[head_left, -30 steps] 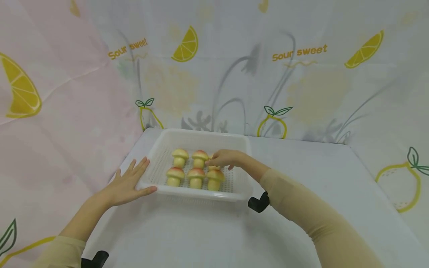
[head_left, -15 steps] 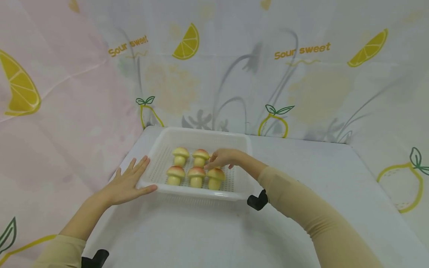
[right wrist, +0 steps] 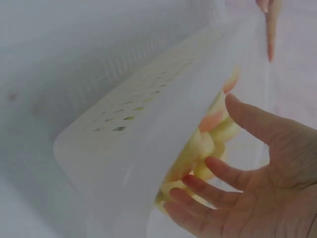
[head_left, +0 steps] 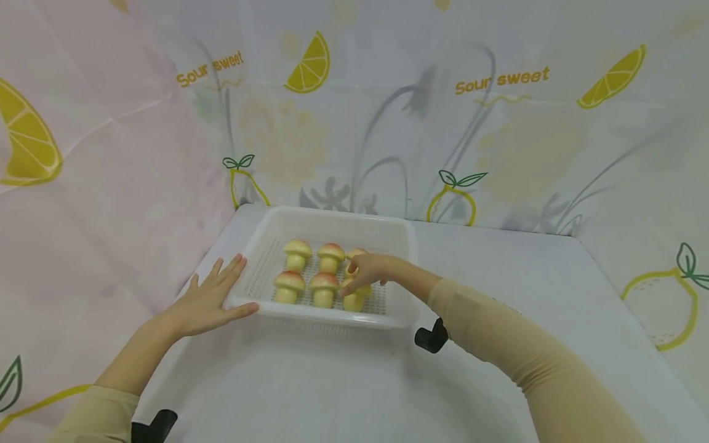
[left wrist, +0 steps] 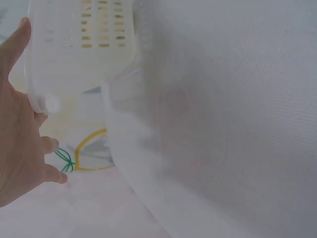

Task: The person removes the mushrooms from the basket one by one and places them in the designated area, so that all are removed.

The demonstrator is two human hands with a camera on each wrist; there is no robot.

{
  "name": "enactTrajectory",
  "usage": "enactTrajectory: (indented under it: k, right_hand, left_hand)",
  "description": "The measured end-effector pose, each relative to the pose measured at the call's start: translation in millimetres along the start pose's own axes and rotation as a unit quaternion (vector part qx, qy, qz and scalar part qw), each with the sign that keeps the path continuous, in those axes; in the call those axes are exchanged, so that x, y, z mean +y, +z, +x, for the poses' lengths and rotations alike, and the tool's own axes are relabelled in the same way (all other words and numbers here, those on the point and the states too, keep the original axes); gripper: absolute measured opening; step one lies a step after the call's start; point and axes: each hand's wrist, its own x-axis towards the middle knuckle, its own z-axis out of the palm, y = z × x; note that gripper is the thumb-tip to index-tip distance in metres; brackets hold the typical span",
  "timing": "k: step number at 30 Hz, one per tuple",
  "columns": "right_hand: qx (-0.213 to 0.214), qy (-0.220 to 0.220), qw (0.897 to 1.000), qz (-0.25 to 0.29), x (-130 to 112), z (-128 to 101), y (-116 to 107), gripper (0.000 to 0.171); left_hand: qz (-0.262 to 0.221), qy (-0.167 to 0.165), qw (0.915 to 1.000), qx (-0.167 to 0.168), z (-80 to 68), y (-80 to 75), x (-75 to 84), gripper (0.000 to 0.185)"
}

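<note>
A white plastic basket (head_left: 332,315) holds several toy mushrooms, with pale stems and yellow or reddish caps, lying in two rows. My left hand (head_left: 206,309) has its fingers spread, resting on the basket's left front corner. Over the right end of the rows is my right hand (head_left: 370,271), thumb and fingers apart. It partly covers the front right mushroom (head_left: 353,301) and the rear right mushroom (head_left: 357,252). In the right wrist view the fingertips (right wrist: 187,179) are loosely bent close to a yellow mushroom (right wrist: 190,156); whether they touch it, I cannot tell.
The basket stands on a white-covered table (head_left: 310,381), toward its back left. Behind it hangs a cloth backdrop (head_left: 376,111) printed with lemons; a pinkish cloth (head_left: 122,234) closes off the left side. Slatted holes (left wrist: 101,25) show in the basket's wall.
My right hand has moved slightly toward the front, from the rear right mushroom to the front right one. More of the rear mushroom's cap now shows. My left hand stays at the corner.
</note>
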Motion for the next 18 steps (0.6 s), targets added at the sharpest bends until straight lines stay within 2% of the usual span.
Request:
enactTrajectory:
  k: [4, 10, 13, 18]
  right_hand:
    - [0.012, -0.010, 1.000, -0.014, 3, 3, 2, 0.067]
    - [0.032, -0.021, 0.997, -0.064, 6, 9, 12, 0.070]
    - [0.037, -0.018, 0.995, -0.091, 6, 12, 18, 0.071]
    - [0.035, 0.000, 0.994, -0.106, 6, 14, 29, 0.071]
  left_hand:
    - [-0.001, -0.001, 1.0000, -0.002, 0.1, 0.4, -1.1, 0.099]
    - [-0.008, -0.002, 1.0000, -0.004, -0.4, 1.0, -1.1, 0.099]
    - [-0.010, -0.002, 0.9999, -0.004, -0.3, 1.3, -1.0, 0.100]
    - [-0.005, -0.003, 1.0000, -0.003, 0.5, 1.1, -1.0, 0.099]
